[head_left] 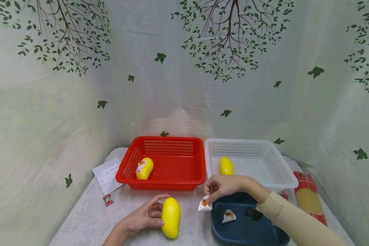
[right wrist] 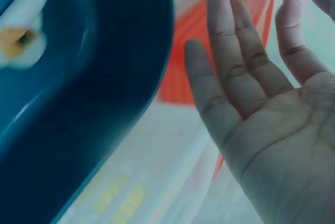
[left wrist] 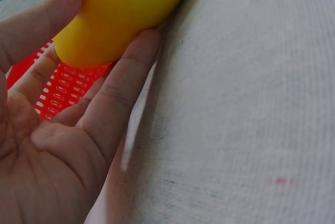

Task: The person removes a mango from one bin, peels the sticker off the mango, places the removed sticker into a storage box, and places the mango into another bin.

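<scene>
A smooth yellow mango [head_left: 171, 218] stands on end at the front of the table. My left hand [head_left: 144, 216] grips its left side, thumb on one face and fingers on the other; the left wrist view shows the mango [left wrist: 120, 14] between them. Between thumb and forefinger, my right hand [head_left: 222, 188] pinches a small white sticker [head_left: 204, 204] with an orange fruit picture. Its other fingers [right wrist: 225, 41] are loosely extended in the right wrist view. The held sticker is just left of the dark blue tray [head_left: 216, 223], where another curled sticker [head_left: 229, 216] lies.
Behind the hands stand a red basket [head_left: 163, 186] with a stickered mango [head_left: 145, 168] and a white basket [head_left: 249, 145] with a yellow mango [head_left: 226, 165]. A paper [head_left: 108, 175] and red packet [head_left: 107, 200] lie left; a red-and-yellow bag [head_left: 310, 198] lies right.
</scene>
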`<state>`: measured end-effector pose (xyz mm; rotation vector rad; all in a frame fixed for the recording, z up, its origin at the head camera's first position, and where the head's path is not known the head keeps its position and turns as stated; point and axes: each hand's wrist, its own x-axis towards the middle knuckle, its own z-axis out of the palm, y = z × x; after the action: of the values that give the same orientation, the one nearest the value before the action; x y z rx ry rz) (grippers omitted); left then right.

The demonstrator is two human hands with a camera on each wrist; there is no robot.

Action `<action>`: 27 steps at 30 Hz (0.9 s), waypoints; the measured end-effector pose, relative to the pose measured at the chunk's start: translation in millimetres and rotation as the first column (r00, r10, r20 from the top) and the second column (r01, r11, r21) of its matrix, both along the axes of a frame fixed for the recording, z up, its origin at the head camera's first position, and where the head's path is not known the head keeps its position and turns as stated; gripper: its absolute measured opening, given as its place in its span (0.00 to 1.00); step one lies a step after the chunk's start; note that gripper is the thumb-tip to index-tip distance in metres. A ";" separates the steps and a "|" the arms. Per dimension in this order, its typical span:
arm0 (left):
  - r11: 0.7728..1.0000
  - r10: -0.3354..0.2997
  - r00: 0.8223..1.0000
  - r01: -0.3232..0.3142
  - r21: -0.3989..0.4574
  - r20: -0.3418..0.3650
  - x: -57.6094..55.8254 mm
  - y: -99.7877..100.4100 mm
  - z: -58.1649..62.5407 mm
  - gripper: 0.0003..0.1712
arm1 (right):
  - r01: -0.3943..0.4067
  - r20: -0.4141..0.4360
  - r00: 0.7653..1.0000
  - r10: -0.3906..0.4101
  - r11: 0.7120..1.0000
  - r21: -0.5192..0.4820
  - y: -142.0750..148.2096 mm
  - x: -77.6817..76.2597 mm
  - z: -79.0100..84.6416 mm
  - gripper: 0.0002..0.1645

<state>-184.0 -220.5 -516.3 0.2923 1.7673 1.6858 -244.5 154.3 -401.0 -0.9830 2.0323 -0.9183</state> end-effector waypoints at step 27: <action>1.000 -0.019 1.000 0.019 0.015 0.005 -1.6 -0.4 1.9 0.48 | 0.280 -0.131 0.960 -0.248 0.819 0.500 77.2 29.0 -14.9 0.16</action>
<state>-185.6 -220.9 -514.4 0.3104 1.7432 1.6854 -215.5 231.5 -415.8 -0.4414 2.3314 -0.4260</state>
